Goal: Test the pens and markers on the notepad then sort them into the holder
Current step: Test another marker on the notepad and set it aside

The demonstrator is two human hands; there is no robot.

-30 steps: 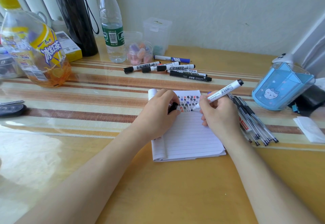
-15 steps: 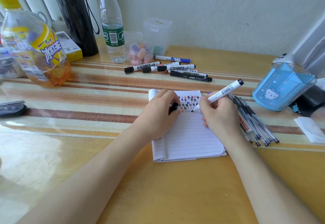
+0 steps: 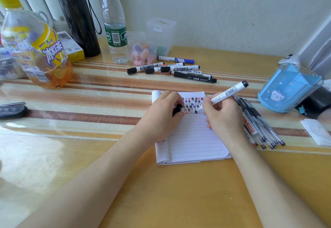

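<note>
A lined notepad (image 3: 193, 138) lies at the table's middle, its top rows filled with black, red and blue test marks. My right hand (image 3: 223, 115) grips a white marker (image 3: 227, 93), tip down on the paper at the marked rows. My left hand (image 3: 161, 118) rests on the pad's left side and holds the marker's black cap (image 3: 177, 109). Several markers (image 3: 172, 69) lie in a loose row behind the pad. A bundle of thin pens (image 3: 258, 125) lies to the right of the pad. The blue pen holder (image 3: 290, 88) stands at the right.
At the back left stand an iced-tea bottle (image 3: 35, 48), a black flask (image 3: 77, 16) and a water bottle (image 3: 114, 25). A small jar (image 3: 143, 53) and a clear box (image 3: 161, 32) sit behind the markers. A folded tissue (image 3: 317, 131) lies at the right edge, a dark key fob (image 3: 12, 111) at the left.
The marker tip has slid slightly down and to the right across the marked rows. My left hand stays where it was with the cap.
</note>
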